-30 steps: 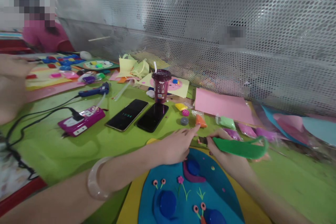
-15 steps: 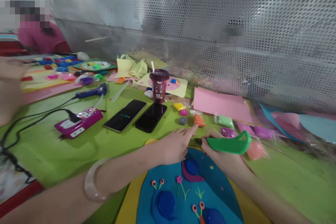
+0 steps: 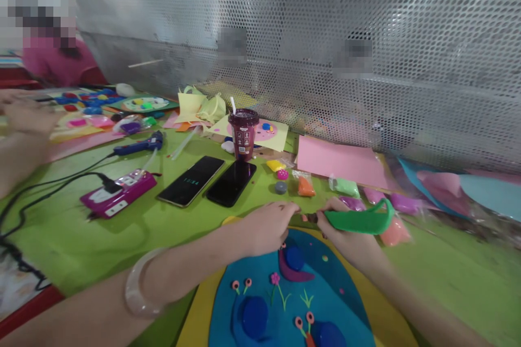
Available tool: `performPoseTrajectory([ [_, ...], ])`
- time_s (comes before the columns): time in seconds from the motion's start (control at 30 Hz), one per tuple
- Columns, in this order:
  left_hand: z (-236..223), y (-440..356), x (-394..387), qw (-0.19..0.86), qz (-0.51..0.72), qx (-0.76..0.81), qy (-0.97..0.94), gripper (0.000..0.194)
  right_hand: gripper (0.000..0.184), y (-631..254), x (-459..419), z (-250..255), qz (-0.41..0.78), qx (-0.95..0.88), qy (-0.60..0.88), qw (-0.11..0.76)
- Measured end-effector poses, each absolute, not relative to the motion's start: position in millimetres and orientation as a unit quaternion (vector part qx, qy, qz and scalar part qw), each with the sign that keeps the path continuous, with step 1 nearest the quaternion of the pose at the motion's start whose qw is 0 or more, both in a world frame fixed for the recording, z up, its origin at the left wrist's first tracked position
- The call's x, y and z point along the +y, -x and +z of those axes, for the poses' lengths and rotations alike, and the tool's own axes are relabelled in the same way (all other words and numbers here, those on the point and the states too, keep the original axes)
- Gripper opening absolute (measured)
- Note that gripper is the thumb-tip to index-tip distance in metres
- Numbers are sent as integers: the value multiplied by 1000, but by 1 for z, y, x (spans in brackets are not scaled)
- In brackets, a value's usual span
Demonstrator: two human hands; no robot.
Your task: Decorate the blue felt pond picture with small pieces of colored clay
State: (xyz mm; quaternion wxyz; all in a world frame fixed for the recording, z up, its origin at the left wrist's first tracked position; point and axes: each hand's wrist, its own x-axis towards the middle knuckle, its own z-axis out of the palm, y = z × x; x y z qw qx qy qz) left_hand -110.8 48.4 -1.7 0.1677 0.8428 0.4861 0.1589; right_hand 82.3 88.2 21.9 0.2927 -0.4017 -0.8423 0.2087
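My right hand [image 3: 345,233] is wrapped round a green-handled tool [image 3: 358,220] with a curved loop at its end; its dark tip [image 3: 311,217] points left. A small pinkish-brown bit [image 3: 304,217] shows beside that tip. My left hand [image 3: 271,227], fingers curled together, is just left of the bit; whatever its fingertips pinch is too small to make out. Below both hands lies a blue oval picture on a yellow sheet [image 3: 195,320]. On it are dark blue domes [image 3: 254,317], a purple curved strip [image 3: 295,274] and a pink flower [image 3: 275,278].
Beyond my hands lie an orange clay packet [image 3: 306,186], a green packet [image 3: 345,187], a grey lump [image 3: 280,187] and two phones [image 3: 191,180]. A lidded cup [image 3: 243,135], power strip [image 3: 118,193] and glue gun [image 3: 138,145] stand farther off. Another person's hand [image 3: 30,114] is at left.
My left hand's forefinger, stretched toward the orange packet before, has drawn back and curled in. The pinkish-brown bit now shows between my hands. The other person's hand has shifted right.
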Motion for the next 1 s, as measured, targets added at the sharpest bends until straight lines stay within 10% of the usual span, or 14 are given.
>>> performPoseTrajectory([
  [0.67,0,110,48,179,173,463,-851,52,15,-86,94,35,238,-844,390,282],
  [1.0,11,108,47,202,146,474,-844,59,15,-115,108,67,373,-880,262,131],
])
